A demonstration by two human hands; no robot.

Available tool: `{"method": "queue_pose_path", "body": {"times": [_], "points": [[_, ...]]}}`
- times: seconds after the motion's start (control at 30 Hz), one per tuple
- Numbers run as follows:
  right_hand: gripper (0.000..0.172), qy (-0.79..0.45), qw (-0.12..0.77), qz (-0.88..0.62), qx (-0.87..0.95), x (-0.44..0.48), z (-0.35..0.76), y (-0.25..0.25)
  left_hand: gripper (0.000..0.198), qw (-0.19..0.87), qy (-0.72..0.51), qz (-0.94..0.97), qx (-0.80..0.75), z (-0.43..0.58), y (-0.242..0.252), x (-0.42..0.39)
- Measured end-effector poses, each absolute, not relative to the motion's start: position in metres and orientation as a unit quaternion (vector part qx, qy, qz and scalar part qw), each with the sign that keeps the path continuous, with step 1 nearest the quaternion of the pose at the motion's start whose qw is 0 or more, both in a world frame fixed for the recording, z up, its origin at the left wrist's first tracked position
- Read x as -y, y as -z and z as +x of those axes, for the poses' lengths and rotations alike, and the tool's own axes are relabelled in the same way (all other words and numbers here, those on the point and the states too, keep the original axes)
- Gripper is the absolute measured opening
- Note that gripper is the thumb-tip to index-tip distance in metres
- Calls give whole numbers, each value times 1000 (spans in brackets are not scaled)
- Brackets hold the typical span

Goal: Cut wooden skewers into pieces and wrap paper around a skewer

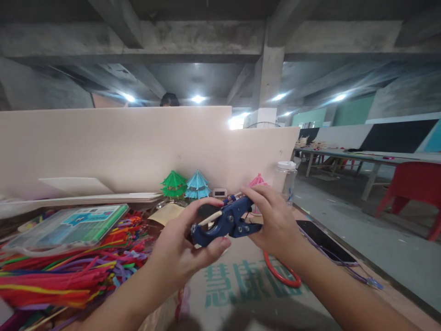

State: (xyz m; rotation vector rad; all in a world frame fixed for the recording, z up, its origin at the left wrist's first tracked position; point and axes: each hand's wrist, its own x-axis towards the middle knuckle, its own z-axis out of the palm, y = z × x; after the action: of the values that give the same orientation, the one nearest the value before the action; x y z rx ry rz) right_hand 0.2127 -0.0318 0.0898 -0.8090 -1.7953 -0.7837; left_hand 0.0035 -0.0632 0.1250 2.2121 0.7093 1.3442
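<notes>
A blue pipe cutter (231,219) is held up above the cardboard in front of me. My left hand (179,246) is closed around its curved jaw end, the thumb below and the fingers above. Across the jaw lies a short pale stick (211,219); I cannot tell whether the left fingers also pinch it. My right hand (277,223) grips the cutter's handles, which stand somewhat apart. Beneath the right wrist, a red-orange loop (282,276) rests on the cardboard.
Many colourful pipe cleaners (69,280) lie at left under a clear plastic case (69,227). Green (174,185) and light blue (197,185) tiered paper-like trees stand by the partition (120,147). On the right are a clear bottle (285,179) and a phone (325,241) with a cable.
</notes>
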Motion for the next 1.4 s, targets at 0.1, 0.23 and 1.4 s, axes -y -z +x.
{"method": "queue_pose_path", "body": {"times": [0.1,0.23,1.4], "points": [[43,338,490,-331,732,28,217,-87,38,219,-484,806,-259,1,-128,65],[37,327,475,-308,756,33,219,-86,52,172,-449,843,-239,-5,-128,68],[42,291,498,-323,750,30,229,-89,22,-5,-445,883,-150,-2,-126,60]]}}
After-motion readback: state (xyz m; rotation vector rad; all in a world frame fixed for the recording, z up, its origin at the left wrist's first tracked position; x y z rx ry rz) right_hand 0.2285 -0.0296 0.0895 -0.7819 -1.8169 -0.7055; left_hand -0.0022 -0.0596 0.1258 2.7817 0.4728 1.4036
